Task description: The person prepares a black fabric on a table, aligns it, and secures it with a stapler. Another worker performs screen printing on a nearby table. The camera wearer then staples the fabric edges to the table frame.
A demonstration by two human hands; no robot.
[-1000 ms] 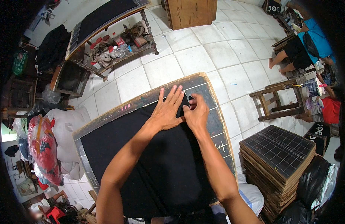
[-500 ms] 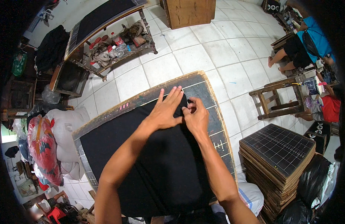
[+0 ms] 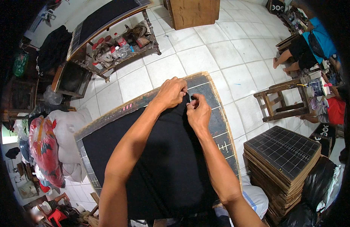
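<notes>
Black cloth [image 3: 171, 151], its far right corner between the left hand's [image 3: 170, 93] tightly curled fingers and the right hand's [image 3: 199, 113] loosely bent ones, grips unclear, covers a gridded board [image 3: 219, 126], probably light, limp, best pinched by its edge.

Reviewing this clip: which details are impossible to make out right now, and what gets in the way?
All in the head view:
- Left hand: its curled fingers hide whether they pinch the black cloth.
- Dark spot by the right hand: too small to identify.
- Near edge of the gridded board: mostly hidden by the cloth.
- Person in the red shirt: cut off by the dark fisheye rim.
</notes>
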